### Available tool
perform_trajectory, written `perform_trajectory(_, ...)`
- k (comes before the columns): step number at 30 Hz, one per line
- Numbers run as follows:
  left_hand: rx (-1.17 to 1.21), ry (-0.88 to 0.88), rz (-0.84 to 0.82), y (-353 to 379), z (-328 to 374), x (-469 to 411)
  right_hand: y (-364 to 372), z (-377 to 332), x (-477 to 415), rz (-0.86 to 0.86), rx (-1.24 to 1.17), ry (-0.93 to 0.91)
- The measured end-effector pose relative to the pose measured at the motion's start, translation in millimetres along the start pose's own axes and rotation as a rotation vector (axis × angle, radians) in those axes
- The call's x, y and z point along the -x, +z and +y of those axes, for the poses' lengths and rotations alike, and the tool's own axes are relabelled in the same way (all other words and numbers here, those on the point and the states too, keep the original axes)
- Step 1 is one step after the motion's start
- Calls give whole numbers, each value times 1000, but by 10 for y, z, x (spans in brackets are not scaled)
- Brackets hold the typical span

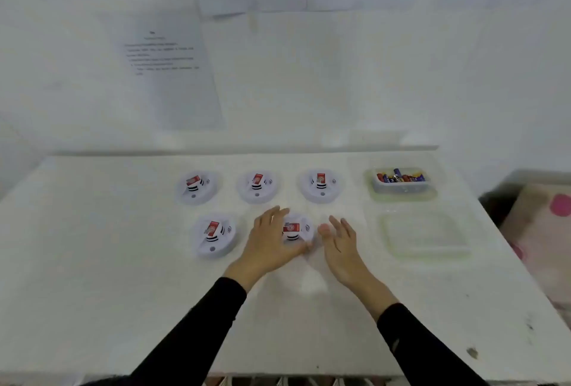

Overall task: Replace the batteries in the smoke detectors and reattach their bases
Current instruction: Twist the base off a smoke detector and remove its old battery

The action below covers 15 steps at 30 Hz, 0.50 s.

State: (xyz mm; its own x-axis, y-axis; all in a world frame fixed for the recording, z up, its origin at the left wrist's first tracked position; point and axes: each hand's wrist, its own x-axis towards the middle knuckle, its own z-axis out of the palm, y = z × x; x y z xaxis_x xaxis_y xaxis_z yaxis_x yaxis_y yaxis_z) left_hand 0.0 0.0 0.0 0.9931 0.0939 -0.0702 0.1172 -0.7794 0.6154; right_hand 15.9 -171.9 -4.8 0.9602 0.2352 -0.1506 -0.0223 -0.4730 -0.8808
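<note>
Smoke detector: the smoke detector [295,231] lies flat on the counter [92,262], between the two hands, with its red label [292,227] facing up.
Handling: it seems to be a light, stiff plastic disc. The smooth shell can probably slip and should not be squeezed hard.
Where to hold: the round outer rim looks best, with one hand on each side, so that the base can be twisted against the body.
Left hand: the left hand [272,240] lies against the left edge of the detector. Its fingers [272,214] are spread and almost straight, and the thumb is at the front rim. It touches but does not grip.
Right hand: the right hand [340,243] is just beside the right edge with straight, relaxed fingers and holds nothing. I cannot tell if it touches.
Other detectors: the four other detectors [258,186] are beyond the fingertips and left of the left hand.
Batteries: the battery box [400,189] stands far to the right of the right fingers, behind a clear tray [426,249].
</note>
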Motion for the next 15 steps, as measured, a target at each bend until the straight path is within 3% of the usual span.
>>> perform_trajectory(11,83,-12,77,205,-61,-30,58,-35,40,-41,-114,92)
perform_trajectory(13,215,-42,43,103,-39,-26,40,-122,116,-35,-175,72)
perform_trajectory(15,517,-119,-41,-85,26,15,-11,-241,185,0,-243,19)
